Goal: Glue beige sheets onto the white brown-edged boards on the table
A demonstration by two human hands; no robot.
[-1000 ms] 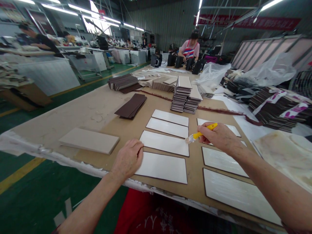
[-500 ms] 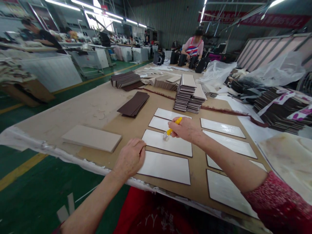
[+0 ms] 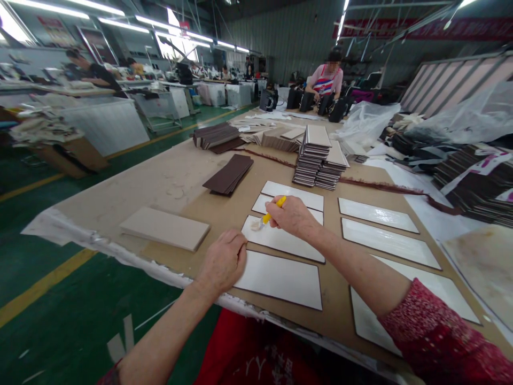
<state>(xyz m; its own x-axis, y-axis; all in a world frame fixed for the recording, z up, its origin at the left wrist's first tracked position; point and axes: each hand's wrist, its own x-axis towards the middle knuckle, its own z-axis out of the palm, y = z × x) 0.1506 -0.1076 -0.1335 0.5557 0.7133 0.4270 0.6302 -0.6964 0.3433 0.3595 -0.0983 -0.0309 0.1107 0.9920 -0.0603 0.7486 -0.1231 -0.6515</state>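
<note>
My right hand [image 3: 293,215] is closed around a yellow-handled paintbrush [image 3: 266,216]. Its pale bristles touch the left part of a white, dark-edged board [image 3: 286,241] lying flat on the table. At that board's left corner, my left hand [image 3: 224,259] presses with its fingers bent and held together; the fingertips are partly hidden. Nearer to me lies another white board [image 3: 280,279]. Two more boards lie beyond, and the right hand partly covers one of them. On the right, several glossy, wet-looking boards [image 3: 379,215] form a second column, partly covered by my right forearm.
Left of my hands is a stack of beige boards [image 3: 164,227], with dark brown strips [image 3: 229,174] behind. Tall board stacks [image 3: 315,155] stand further back. Plastic sheeting [image 3: 368,120] and tied dark bundles [image 3: 476,179] lie at right. A co-worker [image 3: 326,80] stands at the far end.
My right hand has moved the brush leftward across the board, towards its left edge. My left hand stays at the board's corner. The whole view has shifted slightly.
</note>
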